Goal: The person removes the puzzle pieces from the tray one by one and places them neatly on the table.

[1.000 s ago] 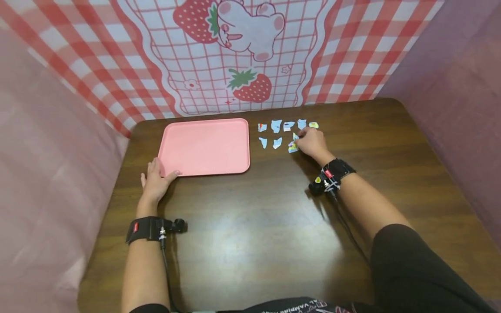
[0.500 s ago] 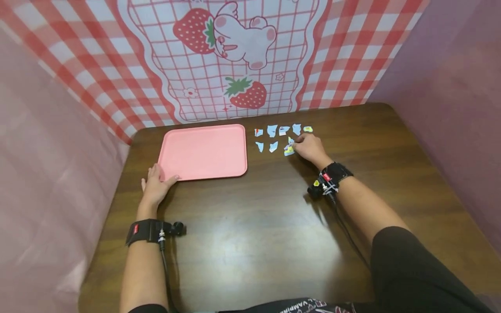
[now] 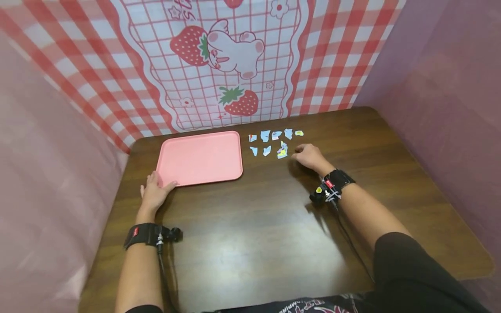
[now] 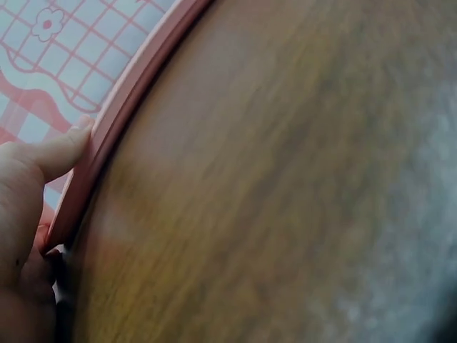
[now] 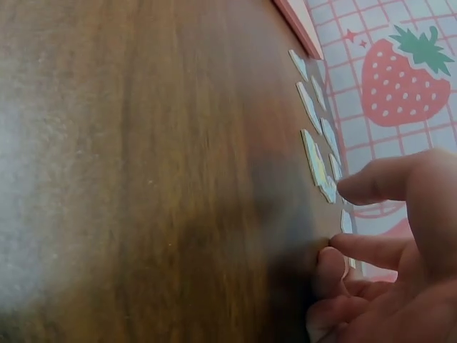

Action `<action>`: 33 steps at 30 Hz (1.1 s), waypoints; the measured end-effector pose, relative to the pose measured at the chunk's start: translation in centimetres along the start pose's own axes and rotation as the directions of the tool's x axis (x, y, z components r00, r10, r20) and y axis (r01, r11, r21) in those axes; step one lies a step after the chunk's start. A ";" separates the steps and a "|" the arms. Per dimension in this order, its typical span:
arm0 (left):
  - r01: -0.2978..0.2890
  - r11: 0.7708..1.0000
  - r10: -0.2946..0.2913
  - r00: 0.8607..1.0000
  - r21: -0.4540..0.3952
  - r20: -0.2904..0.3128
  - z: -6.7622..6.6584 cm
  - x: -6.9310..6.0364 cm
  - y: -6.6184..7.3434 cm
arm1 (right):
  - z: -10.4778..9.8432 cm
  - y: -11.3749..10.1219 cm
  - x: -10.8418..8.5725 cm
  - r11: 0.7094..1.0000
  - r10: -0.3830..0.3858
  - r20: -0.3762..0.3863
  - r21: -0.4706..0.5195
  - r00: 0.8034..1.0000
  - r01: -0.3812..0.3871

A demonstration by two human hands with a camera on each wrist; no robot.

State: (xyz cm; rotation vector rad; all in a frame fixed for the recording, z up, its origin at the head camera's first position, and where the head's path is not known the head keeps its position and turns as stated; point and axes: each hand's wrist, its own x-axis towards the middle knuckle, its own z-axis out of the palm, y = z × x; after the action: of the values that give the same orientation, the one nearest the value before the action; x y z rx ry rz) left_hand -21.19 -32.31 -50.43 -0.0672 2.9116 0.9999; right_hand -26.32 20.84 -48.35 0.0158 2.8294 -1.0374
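My left hand rests at the near left corner of a pink tray. Its thumb lies against the front rim, and the other fingers reach along the left side. On the table to the right of the tray lie several small flat puzzle-like pieces, mostly pale blue, in two rows. A larger yellow, purple and blue piece ends the near row; whether it is one piece or some joined cannot be told. Just right of it hovers my right hand, thumb and forefinger apart with nothing between them.
A small yellow piece ends the far row. Behind the brown wooden table hangs a checked strawberry cloth. Both wrists wear black camera straps, each with a cable trailing toward the body.
My right hand has let go of the yellow and purple piece and drawn back a little to the right. The left hand stays at the tray corner. The head view has shifted.
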 end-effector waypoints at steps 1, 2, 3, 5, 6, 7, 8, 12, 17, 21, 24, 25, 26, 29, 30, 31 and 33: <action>0.001 1.000 -0.001 1.000 0.007 0.001 0.0 0.1 0.0 | -0.1 0.0 0.0 1.000 -0.001 0.017 -0.007 1.000 0.002; 0.001 1.000 -0.001 1.000 0.008 -0.001 0.0 0.1 0.0 | -0.2 0.0 0.1 1.000 -0.005 0.033 -0.012 0.999 0.006; 0.001 1.000 -0.001 1.000 0.005 -0.008 -0.1 0.2 0.1 | -0.4 -0.1 0.1 1.000 -0.011 0.046 -0.014 0.999 0.011; 0.005 1.000 -0.005 1.000 -0.004 -0.015 0.1 0.5 0.2 | -0.4 0.0 0.3 1.000 -0.015 0.062 -0.018 0.998 0.016; 0.009 1.000 -0.009 1.000 -0.009 -0.023 0.1 0.6 0.3 | -0.5 0.0 0.3 1.000 -0.020 0.061 -0.017 0.998 0.021; 0.013 1.000 -0.014 0.999 -0.022 -0.032 0.1 0.7 0.4 | -0.5 0.0 0.4 0.999 -0.027 0.058 -0.018 0.998 0.028; 0.018 0.999 -0.019 0.999 -0.035 -0.039 0.1 0.8 0.5 | -0.6 0.0 0.5 0.999 -0.032 0.055 -0.018 0.998 0.033; 0.050 0.997 -0.052 0.998 -0.053 -0.024 0.2 0.6 0.7 | -0.6 0.1 0.5 0.998 -0.039 0.078 -0.045 0.996 0.042; 0.046 0.999 -0.046 0.999 -0.019 0.001 0.3 -0.2 0.5 | -0.5 0.1 0.2 0.997 -0.042 0.093 -0.054 0.995 0.047; 0.024 1.000 -0.025 1.000 0.012 0.012 0.4 -0.8 0.4 | -0.4 0.3 -0.3 0.999 -0.031 0.101 -0.039 0.994 0.035; 0.022 0.999 -0.022 1.000 0.023 0.017 0.2 -1.1 0.2 | -0.1 0.4 -0.4 1.000 -0.025 0.101 -0.017 0.995 0.027; 0.022 0.999 -0.022 1.000 0.026 0.012 0.1 -1.1 0.3 | -0.1 0.3 -0.4 1.000 -0.029 0.099 -0.009 0.995 0.030; 0.019 0.999 -0.019 1.000 0.029 0.008 0.0 -1.1 0.2 | 0.0 0.3 -0.4 1.000 -0.031 0.097 -0.002 0.995 0.031; 0.009 0.999 -0.009 1.000 0.034 -0.002 -0.2 -0.9 0.3 | 0.1 0.3 -0.2 0.999 -0.030 0.087 0.023 0.996 0.028; 0.007 0.999 -0.007 1.000 0.032 -0.002 -0.2 -0.8 0.4 | 0.1 0.2 -0.2 0.999 -0.027 0.084 0.022 0.996 0.025; 0.007 0.999 -0.007 1.000 0.035 0.000 -0.2 -0.7 0.5 | 0.1 0.2 -0.2 1.000 -0.021 0.083 0.019 0.996 0.020; 0.008 0.999 -0.008 1.000 0.034 0.013 0.0 -0.6 0.6 | -0.1 0.2 -0.3 1.000 -0.011 0.080 0.013 0.997 0.010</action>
State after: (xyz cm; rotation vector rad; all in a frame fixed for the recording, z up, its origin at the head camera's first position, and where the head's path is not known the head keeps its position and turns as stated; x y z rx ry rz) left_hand -20.68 -31.82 -49.98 -0.0703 2.9131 0.9458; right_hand -26.05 21.06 -48.41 -0.0382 2.7543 -1.0337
